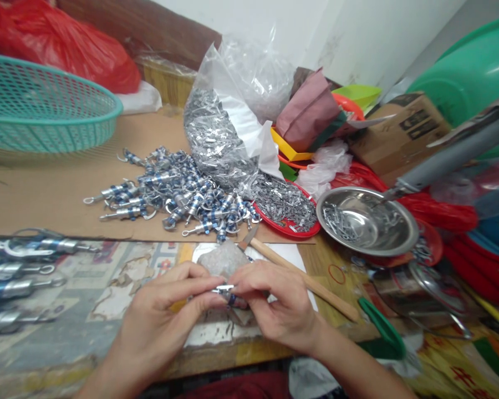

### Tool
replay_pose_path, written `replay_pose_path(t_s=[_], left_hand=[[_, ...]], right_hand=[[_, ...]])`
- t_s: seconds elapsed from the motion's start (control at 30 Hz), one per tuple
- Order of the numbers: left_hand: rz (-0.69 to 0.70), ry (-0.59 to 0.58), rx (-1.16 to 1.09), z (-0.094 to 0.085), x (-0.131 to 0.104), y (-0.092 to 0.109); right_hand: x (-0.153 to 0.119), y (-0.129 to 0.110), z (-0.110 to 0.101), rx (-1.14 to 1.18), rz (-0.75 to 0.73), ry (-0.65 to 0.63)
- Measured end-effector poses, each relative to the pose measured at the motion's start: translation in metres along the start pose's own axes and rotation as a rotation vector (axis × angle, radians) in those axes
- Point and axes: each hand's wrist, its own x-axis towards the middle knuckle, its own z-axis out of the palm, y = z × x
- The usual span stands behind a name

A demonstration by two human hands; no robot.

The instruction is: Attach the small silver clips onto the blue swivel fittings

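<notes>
My left hand point(166, 313) and my right hand point(276, 299) meet at the bench's front edge, pinching a small silver metal piece point(223, 288) between their fingertips. Beneath the right fingers, a bit of blue shows; the rest of the piece is hidden. Just behind the fingers is a grey stone block point(221, 258). Beside it lies a hammer-like tool point(303, 277) with a long wooden handle, slanting toward the right. Farther back, silver-and-blue metal fittings point(183, 191) with ring ends and hooks are heaped on cardboard. More fittings point(19, 288) lie in a row at the left.
A red plate point(289, 230) bears flat metal pieces, with a clear bag point(212, 133) of similar pieces behind it. A steel bowl point(368, 244) with small parts stands right, a grey-handled tool point(453, 152) reaching over it. At left is a turquoise basket point(45, 130).
</notes>
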Motion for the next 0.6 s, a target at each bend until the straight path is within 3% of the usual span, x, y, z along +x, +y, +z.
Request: replay_pose_path(t_s=[0.2, 0.37, 0.6], left_hand=[[-0.028, -0.027, 0.018, 0.002, -0.002, -0.003], [-0.067, 0.059, 0.02, 0.001, -0.002, 0.001], [-0.041, 0.025, 0.086, -0.001, -0.005, 0.012]], right_hand=[[-0.011, -0.002, -0.001, 0.039, 0.088, 0.072], [-0.02, -0.003, -0.003, -0.227, -0.121, -0.07], [-0.011, -0.009, -0.011, -0.367, -0.303, -0.115]])
